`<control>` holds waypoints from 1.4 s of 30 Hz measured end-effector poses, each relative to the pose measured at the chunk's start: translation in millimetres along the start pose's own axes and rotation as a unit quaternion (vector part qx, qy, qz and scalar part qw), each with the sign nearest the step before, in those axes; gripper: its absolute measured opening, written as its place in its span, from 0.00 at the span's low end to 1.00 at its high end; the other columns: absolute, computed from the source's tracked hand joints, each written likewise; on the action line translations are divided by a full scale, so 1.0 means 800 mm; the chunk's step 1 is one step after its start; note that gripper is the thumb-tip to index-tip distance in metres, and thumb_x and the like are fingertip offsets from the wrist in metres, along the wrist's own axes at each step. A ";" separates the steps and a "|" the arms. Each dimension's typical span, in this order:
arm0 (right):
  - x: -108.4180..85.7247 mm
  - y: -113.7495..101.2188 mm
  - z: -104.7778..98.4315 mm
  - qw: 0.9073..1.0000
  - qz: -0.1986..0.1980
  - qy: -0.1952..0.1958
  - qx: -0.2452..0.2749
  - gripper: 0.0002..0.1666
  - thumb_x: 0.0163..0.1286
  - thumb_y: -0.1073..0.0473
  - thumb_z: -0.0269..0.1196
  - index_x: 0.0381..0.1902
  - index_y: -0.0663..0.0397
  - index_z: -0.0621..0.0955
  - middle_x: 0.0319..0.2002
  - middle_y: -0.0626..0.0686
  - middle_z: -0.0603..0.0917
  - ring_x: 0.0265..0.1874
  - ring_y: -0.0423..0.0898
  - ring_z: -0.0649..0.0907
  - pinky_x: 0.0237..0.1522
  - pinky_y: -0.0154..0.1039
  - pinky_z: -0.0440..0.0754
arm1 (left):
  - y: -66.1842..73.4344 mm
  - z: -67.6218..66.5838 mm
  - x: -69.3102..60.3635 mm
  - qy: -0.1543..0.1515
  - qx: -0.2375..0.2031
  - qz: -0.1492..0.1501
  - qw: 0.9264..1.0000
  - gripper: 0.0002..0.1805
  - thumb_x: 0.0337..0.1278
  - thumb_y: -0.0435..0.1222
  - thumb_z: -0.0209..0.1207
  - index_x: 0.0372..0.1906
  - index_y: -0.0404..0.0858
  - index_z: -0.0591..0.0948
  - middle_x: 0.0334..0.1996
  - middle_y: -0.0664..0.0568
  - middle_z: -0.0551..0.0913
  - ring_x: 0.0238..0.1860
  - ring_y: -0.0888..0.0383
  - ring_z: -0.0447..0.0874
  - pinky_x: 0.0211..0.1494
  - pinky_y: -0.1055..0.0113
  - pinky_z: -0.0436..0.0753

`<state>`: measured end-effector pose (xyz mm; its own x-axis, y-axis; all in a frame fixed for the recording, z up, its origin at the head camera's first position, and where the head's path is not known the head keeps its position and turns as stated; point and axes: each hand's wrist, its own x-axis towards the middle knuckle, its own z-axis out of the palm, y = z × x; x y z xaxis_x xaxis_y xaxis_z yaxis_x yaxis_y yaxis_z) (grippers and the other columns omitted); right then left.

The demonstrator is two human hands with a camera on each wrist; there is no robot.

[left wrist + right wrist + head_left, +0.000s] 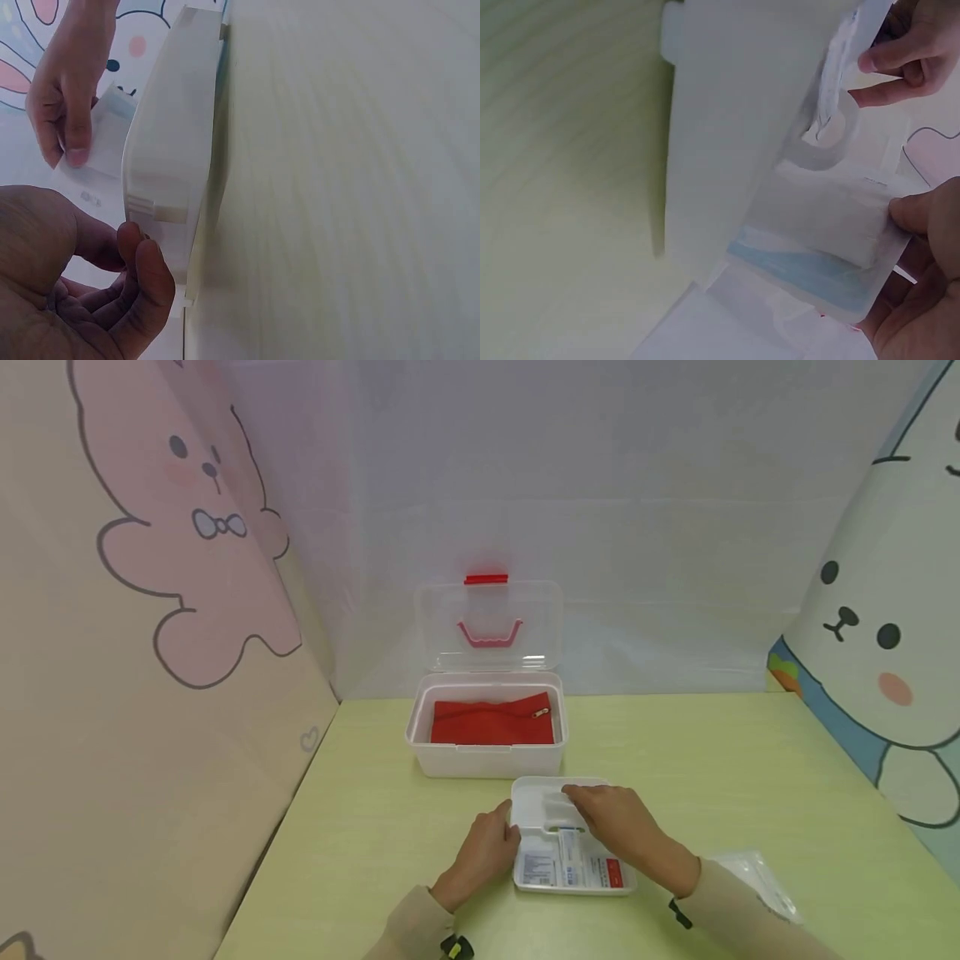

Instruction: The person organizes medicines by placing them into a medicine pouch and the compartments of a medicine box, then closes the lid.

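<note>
A shallow white plastic tray (pixel 528 814) with moulded compartments lies on the table, printed packets (pixel 570 860) in its near part. At its left edge, my left hand (pixel 483 847) holds the rim, thumb and fingertips curled against the side in the left wrist view. My right hand (pixel 618 818) is over the tray's far right part. Between its thumb and fingers, in the right wrist view, it pinches a flat, partly clear sachet (pixel 817 225) with a pale blue band. The sachet's contents are white and folded; their kind cannot be told.
Behind the tray stands a white box (pixel 487 760) with its clear lid (pixel 442 622) raised and a red zip pouch (pixel 487 722) inside. A clear plastic packet (pixel 761 881) lies near my right forearm. Printed cloth walls border the table (pixel 360 827).
</note>
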<state>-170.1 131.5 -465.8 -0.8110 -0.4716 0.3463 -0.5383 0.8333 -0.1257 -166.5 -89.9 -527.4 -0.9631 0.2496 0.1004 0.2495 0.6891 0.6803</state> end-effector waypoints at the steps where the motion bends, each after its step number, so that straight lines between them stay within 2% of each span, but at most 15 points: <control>1: 0.000 -0.001 0.003 1.000 -0.001 -0.003 -0.004 0.13 0.63 0.61 0.68 0.46 0.50 0.85 0.39 0.51 0.90 0.31 0.46 0.89 0.35 0.41 0.86 | 0.000 0.000 0.000 0.000 0.001 0.000 1.000 0.26 0.63 0.31 0.53 0.63 0.22 0.71 0.14 0.60 0.67 0.16 0.68 0.61 0.19 0.72 0.63; 5: 0.001 -0.002 0.012 1.000 -0.016 -0.006 -0.017 0.12 0.63 0.61 0.67 0.46 0.49 0.85 0.37 0.50 0.90 0.28 0.44 0.88 0.34 0.40 0.86 | -0.001 0.001 -0.001 0.000 0.003 -0.001 1.000 0.26 0.63 0.32 0.54 0.63 0.22 0.71 0.15 0.60 0.68 0.16 0.68 0.62 0.20 0.72 0.65; 14: 0.004 -0.003 0.026 0.998 -0.056 -0.010 0.008 0.13 0.61 0.66 0.67 0.44 0.51 0.87 0.39 0.50 0.90 0.34 0.44 0.89 0.39 0.40 0.86 | -0.001 0.000 0.000 -0.003 0.000 0.004 1.000 0.26 0.63 0.31 0.54 0.63 0.22 0.71 0.15 0.60 0.68 0.16 0.69 0.63 0.21 0.73 0.67; 20: 0.006 0.000 0.030 0.997 -0.051 -0.049 0.029 0.16 0.62 0.66 0.67 0.48 0.50 0.87 0.43 0.49 0.90 0.41 0.45 0.89 0.45 0.42 0.85 | 0.000 0.000 0.000 -0.003 0.007 -0.001 1.000 0.26 0.62 0.32 0.54 0.63 0.23 0.71 0.16 0.60 0.70 0.18 0.68 0.64 0.24 0.71 0.69; 27: 0.001 0.008 0.036 0.995 -0.054 -0.078 0.030 0.18 0.65 0.64 0.64 0.53 0.49 0.84 0.45 0.52 0.89 0.44 0.48 0.88 0.46 0.45 0.85 | -0.001 0.001 0.001 -0.006 0.011 -0.006 1.000 0.25 0.63 0.32 0.54 0.63 0.24 0.71 0.16 0.59 0.71 0.18 0.67 0.65 0.24 0.71 0.69; 34: -0.004 0.011 0.036 0.990 -0.037 -0.125 0.058 0.19 0.75 0.52 0.54 0.59 0.50 0.81 0.52 0.55 0.86 0.53 0.53 0.85 0.54 0.51 0.81 | -0.001 0.002 0.002 -0.009 0.011 -0.011 1.000 0.25 0.64 0.32 0.54 0.64 0.24 0.71 0.15 0.59 0.70 0.17 0.67 0.64 0.21 0.71 0.67; 37: -0.003 0.011 0.034 0.987 -0.049 -0.137 0.062 0.20 0.76 0.53 0.52 0.59 0.53 0.81 0.55 0.55 0.85 0.55 0.54 0.83 0.57 0.52 0.79 | -0.002 0.003 0.002 -0.008 0.012 -0.012 1.000 0.25 0.63 0.32 0.54 0.63 0.24 0.71 0.15 0.59 0.69 0.17 0.67 0.63 0.22 0.71 0.66; 42: 0.000 0.011 0.032 0.987 -0.073 -0.131 0.061 0.19 0.73 0.58 0.55 0.57 0.56 0.81 0.56 0.53 0.84 0.56 0.52 0.82 0.60 0.52 0.77 | -0.001 0.003 0.001 -0.006 0.003 -0.008 1.000 0.26 0.63 0.32 0.54 0.63 0.23 0.71 0.15 0.59 0.69 0.16 0.68 0.63 0.20 0.72 0.65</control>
<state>-180.3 131.2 -491.1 -0.7457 -0.6557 0.1181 -0.6642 0.7180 -0.2081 -167.4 -88.7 -529.4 -0.9657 0.2468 0.0800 0.2344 0.6976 0.6771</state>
